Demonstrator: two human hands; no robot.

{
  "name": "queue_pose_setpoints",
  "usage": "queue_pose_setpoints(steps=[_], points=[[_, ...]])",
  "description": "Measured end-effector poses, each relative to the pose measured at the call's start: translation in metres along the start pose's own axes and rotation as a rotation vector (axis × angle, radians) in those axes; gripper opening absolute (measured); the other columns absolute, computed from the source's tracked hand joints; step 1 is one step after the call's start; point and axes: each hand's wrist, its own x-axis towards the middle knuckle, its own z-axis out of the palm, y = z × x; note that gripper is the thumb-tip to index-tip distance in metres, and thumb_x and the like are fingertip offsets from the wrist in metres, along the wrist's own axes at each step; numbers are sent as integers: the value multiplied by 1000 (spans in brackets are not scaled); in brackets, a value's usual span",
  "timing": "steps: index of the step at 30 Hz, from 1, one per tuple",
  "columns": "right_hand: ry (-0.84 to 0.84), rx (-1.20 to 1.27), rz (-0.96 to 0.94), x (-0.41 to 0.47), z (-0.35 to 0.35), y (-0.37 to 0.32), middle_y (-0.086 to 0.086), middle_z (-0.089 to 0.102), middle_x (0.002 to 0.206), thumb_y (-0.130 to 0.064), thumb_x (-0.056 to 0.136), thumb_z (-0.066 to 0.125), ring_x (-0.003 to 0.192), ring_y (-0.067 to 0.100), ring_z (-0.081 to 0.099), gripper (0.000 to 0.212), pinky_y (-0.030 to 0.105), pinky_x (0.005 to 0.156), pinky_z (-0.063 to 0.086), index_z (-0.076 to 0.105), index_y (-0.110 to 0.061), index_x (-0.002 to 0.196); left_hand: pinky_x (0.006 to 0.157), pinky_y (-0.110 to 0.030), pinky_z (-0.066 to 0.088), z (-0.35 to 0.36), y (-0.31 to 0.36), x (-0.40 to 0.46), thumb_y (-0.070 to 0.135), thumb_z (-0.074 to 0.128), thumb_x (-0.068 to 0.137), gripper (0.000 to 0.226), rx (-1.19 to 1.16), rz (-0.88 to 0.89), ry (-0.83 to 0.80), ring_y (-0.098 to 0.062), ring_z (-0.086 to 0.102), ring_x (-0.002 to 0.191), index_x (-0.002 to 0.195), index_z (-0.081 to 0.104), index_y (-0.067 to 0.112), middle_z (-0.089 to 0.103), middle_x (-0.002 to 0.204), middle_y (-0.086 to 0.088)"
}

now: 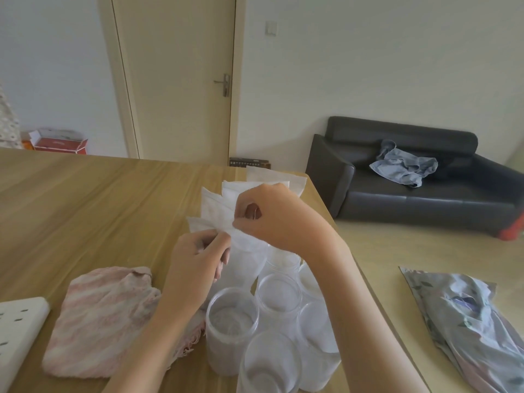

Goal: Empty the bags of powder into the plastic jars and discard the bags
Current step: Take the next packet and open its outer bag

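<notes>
Both hands meet over the wooden surface, near its right edge. The left hand pinches the upper edge of a white bag between thumb and fingertips; its remaining fingers are curled under and partly hidden behind the bag. The right hand pinches the same edge from the other side, thumb against forefinger. The bag is translucent and hangs directly over the cluster of clear plastic jars. Whether its lower end enters a jar mouth cannot be determined, as the bag and the jars blend together.

Behind the hands lies a pile of further white bags, overlapping one another; their number cannot be counted, since the right hand covers part of the pile. One sheet-like bag sits at the far corner of the surface.

The jars stand touching one another, open-topped. The jar nearest the left forearm shows a pale greyish content at its bottom. Contents of the others are unclear, and the right forearm hides several of them. The nearest jar is cut off by the lower frame edge.

A pink-and-white striped cloth lies left of the jars, its fringe touching the nearest jar's base. A white power strip is cut off at the left edge.
</notes>
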Motion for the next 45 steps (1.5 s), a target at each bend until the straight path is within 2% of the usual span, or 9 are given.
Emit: queue_pose_setpoints(steps=[11, 24, 26, 29, 32, 34, 36, 39, 45], points=[[188, -141, 119, 1, 0, 8, 5, 66, 83, -4, 83, 54, 76, 23, 63, 16, 38, 72, 58, 69, -10, 86, 42, -17, 22, -4, 12, -6, 16, 52, 77, 38, 16, 22, -84, -10, 22, 40, 47, 33, 5, 27, 41, -1], [179, -58, 168, -4, -6, 10, 3, 67, 84, -6, 82, 57, 79, 20, 61, 15, 30, 73, 57, 71, -11, 86, 51, -28, 30, -48, 52, 0, 28, 53, 89, 51, 575, -264, -206, -7, 35, 34, 40, 47, 17, 42, 36, 3], [134, -10, 131, -4, -7, 8, 1, 68, 82, -8, 84, 57, 77, 18, 60, 14, 25, 69, 52, 71, -11, 86, 56, -29, 40, -47, 57, -1, 34, 55, 91, 41, 714, -215, -173, -5, 50, 43, 52, 60, 21, 58, 47, 6], [108, 25, 97, -5, -9, 8, -2, 67, 79, -12, 88, 58, 62, 8, 52, 13, 15, 55, 41, 71, -13, 88, 72, -32, 50, -43, 64, -1, 33, 58, 94, 6, 796, -33, -48, -5, 61, 81, 97, 61, 37, 63, 103, 19], [115, 42, 83, -8, -12, 9, -3, 66, 81, -14, 89, 59, 67, 8, 54, 12, 15, 61, 45, 71, -14, 90, 68, -23, 42, -40, 62, 7, -3, 47, 87, 49, 845, 187, -179, -1, 53, 103, 94, 56, 44, 40, 132, 27], [134, 37, 85, -10, -15, 10, -5, 66, 81, -15, 88, 61, 79, 13, 59, 10, 22, 74, 49, 71, -15, 89, 86, -20, 38, -34, 60, 12, -14, 41, 80, 63, 931, 231, -286, -1, 31, 137, 81, 55, 47, 33, 146, 28], [140, 49, 99, -12, -19, 13, -6, 65, 81, -17, 88, 62, 82, 14, 61, 9, 24, 77, 51, 71, -16, 89, 114, -29, 18, -28, 57, 16, -8, 48, 81, 58, 1042, 256, -363, -2, 7, 149, 77, 52, 49, 23, 155, 29], [132, 91, 137, -16, -29, 19, -7, 64, 78, -20, 89, 60, 72, 16, 63, 10, 26, 65, 54, 70, -16, 91, 108, -29, -27, -18, 54, 22, 12, 60, 82, 40, 1140, 267, -493, 7, -5, 147, 76, 49, 50, 19, 156, 31], [112, 87, 158, -26, -45, 27, -6, 66, 80, -26, 92, 57, 75, 17, 67, 11, 21, 53, 43, 67, -20, 93, 103, -26, -18, -8, 55, 32, 48, 70, 81, 15, 1189, 303, -488, 15, 27, 127, 71, 58, 43, 44, 115, 36]])
